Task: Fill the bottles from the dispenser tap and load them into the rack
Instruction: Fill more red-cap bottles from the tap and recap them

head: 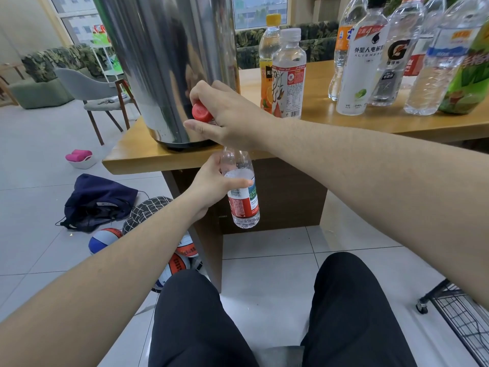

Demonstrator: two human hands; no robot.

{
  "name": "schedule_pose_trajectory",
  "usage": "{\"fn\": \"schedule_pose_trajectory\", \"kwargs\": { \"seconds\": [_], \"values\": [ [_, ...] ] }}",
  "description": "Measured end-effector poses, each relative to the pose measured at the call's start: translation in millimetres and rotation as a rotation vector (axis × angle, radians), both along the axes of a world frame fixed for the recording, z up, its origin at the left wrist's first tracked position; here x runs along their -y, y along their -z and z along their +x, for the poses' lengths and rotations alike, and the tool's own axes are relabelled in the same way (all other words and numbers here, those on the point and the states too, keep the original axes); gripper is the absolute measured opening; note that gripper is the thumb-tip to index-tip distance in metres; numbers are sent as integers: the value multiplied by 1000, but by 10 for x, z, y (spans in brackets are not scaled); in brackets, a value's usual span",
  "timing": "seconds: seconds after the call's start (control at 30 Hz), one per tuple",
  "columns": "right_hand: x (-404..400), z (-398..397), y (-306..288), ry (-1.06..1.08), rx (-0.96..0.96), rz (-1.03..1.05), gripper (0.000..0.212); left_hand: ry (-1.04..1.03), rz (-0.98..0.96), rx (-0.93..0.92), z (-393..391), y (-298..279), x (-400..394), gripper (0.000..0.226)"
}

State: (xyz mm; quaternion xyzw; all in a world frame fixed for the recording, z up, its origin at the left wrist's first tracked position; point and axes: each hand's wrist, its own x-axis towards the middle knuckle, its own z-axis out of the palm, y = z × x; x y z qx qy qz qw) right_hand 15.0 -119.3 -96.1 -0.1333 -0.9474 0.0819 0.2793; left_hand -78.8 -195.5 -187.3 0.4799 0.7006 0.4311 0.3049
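A tall steel dispenser (164, 62) stands at the near left corner of the wooden table (344, 123). My right hand (225, 117) is at its base where the tap is, fingers curled, with a red bottle cap (201, 112) held in them. The tap itself is hidden behind this hand. Just below the table edge my left hand (211, 186) grips a clear bottle with a red and green label (242, 192), held upright with its neck under my right hand. Only the corner of a black wire rack (460, 316) shows at the lower right on the floor.
Two capped bottles (283, 75) stand beside the dispenser and several more bottles (397, 54) crowd the table's right side. On the floor at left lie a dark bag (98, 202), a checked cushion (148, 210), balls (105, 239) and a white bowl (79, 158). My legs fill the bottom.
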Motion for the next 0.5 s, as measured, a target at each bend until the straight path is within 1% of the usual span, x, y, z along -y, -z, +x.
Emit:
{"fn": "schedule_pose_trajectory", "kwargs": {
  "seconds": [0.33,0.5],
  "values": [
    [16,0,3,2,-5,-9,31,-1,-1,0,6,21,-1,80],
    [23,0,0,11,-9,-11,34,8,6,4,22,8,6,80]
  ]
}}
